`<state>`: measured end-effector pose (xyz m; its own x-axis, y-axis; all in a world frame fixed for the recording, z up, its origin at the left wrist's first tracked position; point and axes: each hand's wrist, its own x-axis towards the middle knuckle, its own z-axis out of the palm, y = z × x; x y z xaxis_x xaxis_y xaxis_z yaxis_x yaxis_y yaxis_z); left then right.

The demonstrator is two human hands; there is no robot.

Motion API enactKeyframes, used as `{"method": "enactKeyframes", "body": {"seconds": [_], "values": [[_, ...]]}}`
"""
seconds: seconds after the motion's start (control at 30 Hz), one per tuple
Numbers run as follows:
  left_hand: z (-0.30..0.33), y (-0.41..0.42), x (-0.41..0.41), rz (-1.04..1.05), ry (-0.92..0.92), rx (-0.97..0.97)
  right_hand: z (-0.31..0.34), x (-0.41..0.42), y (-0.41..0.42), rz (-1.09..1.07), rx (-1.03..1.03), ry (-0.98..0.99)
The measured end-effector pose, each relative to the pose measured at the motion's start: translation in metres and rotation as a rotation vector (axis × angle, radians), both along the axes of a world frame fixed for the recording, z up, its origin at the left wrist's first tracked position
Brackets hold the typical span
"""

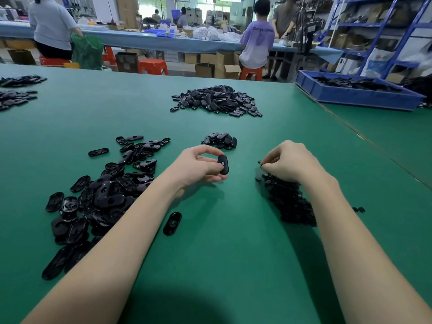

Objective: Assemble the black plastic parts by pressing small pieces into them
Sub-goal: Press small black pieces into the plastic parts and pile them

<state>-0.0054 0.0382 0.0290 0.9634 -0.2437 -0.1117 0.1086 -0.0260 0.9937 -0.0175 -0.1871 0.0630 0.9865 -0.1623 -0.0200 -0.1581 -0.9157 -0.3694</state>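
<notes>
My left hand point(198, 166) holds a black oval plastic part point(223, 164) upright between thumb and fingers, just above the green table point(222, 253). My right hand point(289, 163) hovers over a heap of small black pieces point(288, 202), its fingertips pinching one small piece point(261, 163). A loose spread of black oval parts point(105, 190) lies to the left of my left forearm. One single oval part point(172, 223) lies flat between my forearms. A small cluster of parts point(221, 141) sits just beyond my hands.
A bigger mound of black parts point(216, 101) lies farther back in the middle. More parts point(16, 92) are at the far left edge. A blue bin point(355, 94) with black parts stands at the back right. People work at a long bench behind.
</notes>
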Motion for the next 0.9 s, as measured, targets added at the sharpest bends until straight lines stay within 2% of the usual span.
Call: {"method": "enactKeyframes", "body": {"seconds": [0.07, 0.17, 0.27, 0.57, 0.9], "values": [[0.0, -0.001, -0.001, 0.008, 0.011, -0.016, 0.001, 0.001, 0.0, 0.047, 0.155, -0.03], [0.001, -0.004, -0.002, 0.027, 0.01, -0.044, 0.003, -0.002, 0.005, 0.127, 0.499, -0.037], [0.002, -0.006, -0.001, 0.028, -0.024, -0.053, 0.003, -0.004, 0.011, 0.18, 0.671, 0.004], [0.005, -0.005, -0.001, -0.026, -0.097, -0.08, -0.006, 0.001, 0.018, 0.183, 0.769, 0.056], [0.006, -0.005, 0.002, 0.041, -0.097, 0.115, -0.002, 0.001, 0.023, 0.212, 0.793, -0.037]]}}
